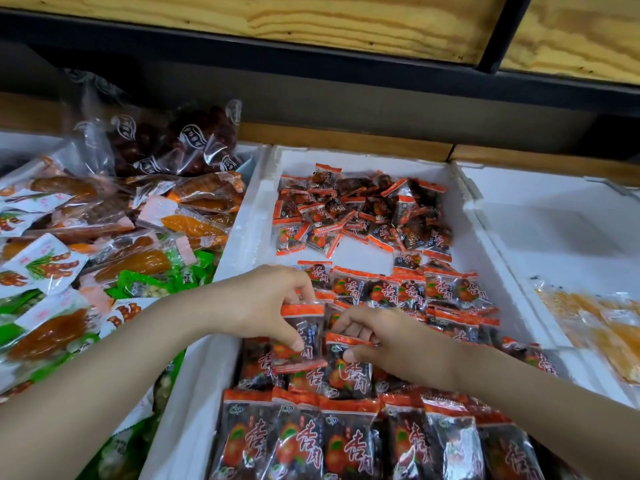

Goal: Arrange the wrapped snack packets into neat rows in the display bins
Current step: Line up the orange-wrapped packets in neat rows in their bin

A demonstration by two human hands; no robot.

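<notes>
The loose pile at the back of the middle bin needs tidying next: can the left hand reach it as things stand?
Probably yes. The loose pile lies uncovered in the open bin, only low rows between it and the left hand. That hand's fingers hold a packet, though, to set down first.

The middle bin [249, 216] is white. Its snack packets [349, 441] are clear, with orange-red end bands, red script and orange fruit prints over dark filling. Left of that bin, mixed packets [52, 268] show green, white and amber; right of it, yellow packets [606, 323].
</notes>
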